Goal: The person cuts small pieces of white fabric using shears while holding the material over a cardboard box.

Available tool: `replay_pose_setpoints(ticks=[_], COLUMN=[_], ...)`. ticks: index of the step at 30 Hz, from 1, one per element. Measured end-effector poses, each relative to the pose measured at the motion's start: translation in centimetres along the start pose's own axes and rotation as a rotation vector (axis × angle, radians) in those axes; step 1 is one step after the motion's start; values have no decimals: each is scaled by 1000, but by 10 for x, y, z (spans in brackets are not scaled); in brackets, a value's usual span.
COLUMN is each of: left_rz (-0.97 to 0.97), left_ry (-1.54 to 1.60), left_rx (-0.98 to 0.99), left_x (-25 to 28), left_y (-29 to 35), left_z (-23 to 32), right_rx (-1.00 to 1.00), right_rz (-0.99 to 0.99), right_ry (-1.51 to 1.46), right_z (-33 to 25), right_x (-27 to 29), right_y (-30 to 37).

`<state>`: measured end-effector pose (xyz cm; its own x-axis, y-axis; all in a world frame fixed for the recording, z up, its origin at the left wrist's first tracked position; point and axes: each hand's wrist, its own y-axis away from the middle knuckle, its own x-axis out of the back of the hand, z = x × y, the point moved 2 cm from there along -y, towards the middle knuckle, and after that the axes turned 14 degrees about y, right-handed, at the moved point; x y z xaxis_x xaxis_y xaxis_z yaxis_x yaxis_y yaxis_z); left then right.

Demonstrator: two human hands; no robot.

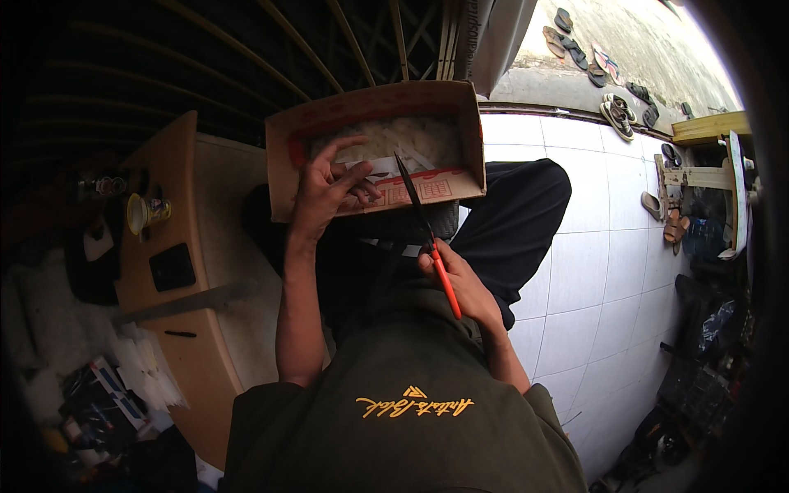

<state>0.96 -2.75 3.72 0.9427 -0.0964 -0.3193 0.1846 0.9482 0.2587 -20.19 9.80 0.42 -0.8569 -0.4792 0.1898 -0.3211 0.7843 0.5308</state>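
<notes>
A cardboard box (283, 135) with red print sits in front of me at lap level. Inside it lies a heap of small, pale, whitish pieces (411, 135). Over the box's near left side is my left hand (327, 182), its fingers apart and the index finger stretched out. A white strip (376, 167) shows beside its thumb; I cannot tell whether the fingers touch it. My right hand (464, 283) grips the red handle of long, dark-bladed scissors (415, 193). Their blades point up and away, with the tip over the box's contents.
On the left stands a wooden table (226, 172) bearing a yellow cup (146, 214) and a black flat object (173, 267). Several sandals and shoes (618, 115) lie beyond the white tiled floor (575, 238). A metal folding gate (345, 41) rises behind the box.
</notes>
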Motion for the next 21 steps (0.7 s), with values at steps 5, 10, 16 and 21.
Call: replay_pose_setpoints(ticks=[5, 10, 16, 21], left_rz=[70, 81, 91, 42], left_ry=[59, 228, 349, 316], left_rx=[14, -68, -60, -24], left_x=[-5, -19, -30, -36], left_y=[2, 10, 15, 16], left_z=[-1, -5, -5, -11], right_rx=[2, -14, -6, -40], right_rz=[-18, 5, 39, 74], right_ry=[34, 147, 206, 120], right_z=[2, 1, -12, -19], right_x=[-1, -7, -2, -3], right_y=[-1, 4, 8, 6])
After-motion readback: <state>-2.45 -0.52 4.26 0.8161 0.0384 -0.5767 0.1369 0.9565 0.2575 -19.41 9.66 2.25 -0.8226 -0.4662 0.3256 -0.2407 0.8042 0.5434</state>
